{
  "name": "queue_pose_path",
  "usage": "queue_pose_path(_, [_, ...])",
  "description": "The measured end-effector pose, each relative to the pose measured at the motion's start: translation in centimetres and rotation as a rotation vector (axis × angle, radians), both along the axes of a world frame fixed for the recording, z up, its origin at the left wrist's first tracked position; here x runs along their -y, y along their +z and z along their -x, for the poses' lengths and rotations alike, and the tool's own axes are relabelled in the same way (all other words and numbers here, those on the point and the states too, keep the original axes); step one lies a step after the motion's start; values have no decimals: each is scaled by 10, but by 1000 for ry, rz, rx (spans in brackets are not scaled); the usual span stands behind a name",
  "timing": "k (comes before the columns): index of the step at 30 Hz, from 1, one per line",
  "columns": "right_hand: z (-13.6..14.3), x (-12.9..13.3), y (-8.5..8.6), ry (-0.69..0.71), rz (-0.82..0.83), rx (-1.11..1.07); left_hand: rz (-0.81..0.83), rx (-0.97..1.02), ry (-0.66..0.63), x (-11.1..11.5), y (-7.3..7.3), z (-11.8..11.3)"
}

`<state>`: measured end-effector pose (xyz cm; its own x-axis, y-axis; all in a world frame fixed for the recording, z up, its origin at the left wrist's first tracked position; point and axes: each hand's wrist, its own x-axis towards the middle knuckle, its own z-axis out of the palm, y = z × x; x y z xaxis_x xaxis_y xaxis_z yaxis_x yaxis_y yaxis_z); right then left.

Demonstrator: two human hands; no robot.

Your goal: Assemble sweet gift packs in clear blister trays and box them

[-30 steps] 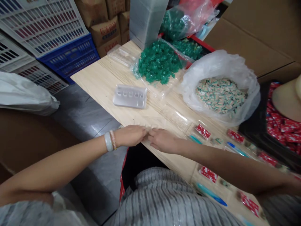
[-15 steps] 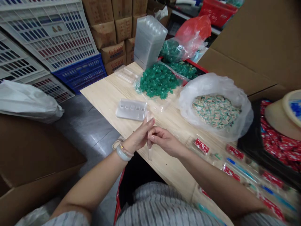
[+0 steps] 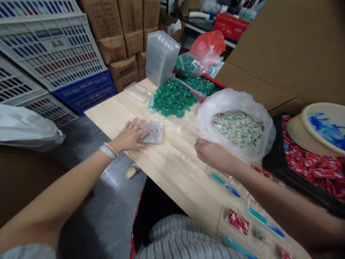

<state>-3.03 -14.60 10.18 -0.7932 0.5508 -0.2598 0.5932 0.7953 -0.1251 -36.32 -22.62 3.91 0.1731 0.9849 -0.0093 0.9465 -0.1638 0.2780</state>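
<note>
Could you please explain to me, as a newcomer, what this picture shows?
There is no robot here: a camera worn on a person's head looks down at their two bare hands. On the pale wooden table, the left hand lies spread over a shallow clear plastic tray. The right hand is curled near a white plastic bag of small printed pieces; whether it holds anything is hidden. Also there are shiny green pieces, a tall stack of clear plastic trays and red-and-white packets.
</note>
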Motion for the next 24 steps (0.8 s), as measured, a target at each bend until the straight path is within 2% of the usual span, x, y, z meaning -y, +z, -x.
queue_pose_path(1, [3,-4,-7,19,-53,107,49,-58,-47,0,-3,10])
queue_pose_path(3, [22,-9,-20,41,-119,165,82,-110,-43,2,-6,21])
queue_pose_path(5, [60,-11,-29,112,-111,41,66,-130,1,7,-6,25])
queue_pose_path(8, [134,-14,-42,317,1,-203,144,-128,28,6,-4,31])
queue_pose_path(10, [175,-20,-56,383,44,-240,213,-88,-3,1,-6,38])
queue_pose_path(12, [199,-28,-70,390,79,-237,219,-35,-51,-5,-9,48])
queue_pose_path(16, [204,-43,-88,354,178,-254,189,38,-101,-9,-15,61])
queue_pose_path(24, [200,-48,-92,335,280,-297,173,65,-170,-12,-17,67])
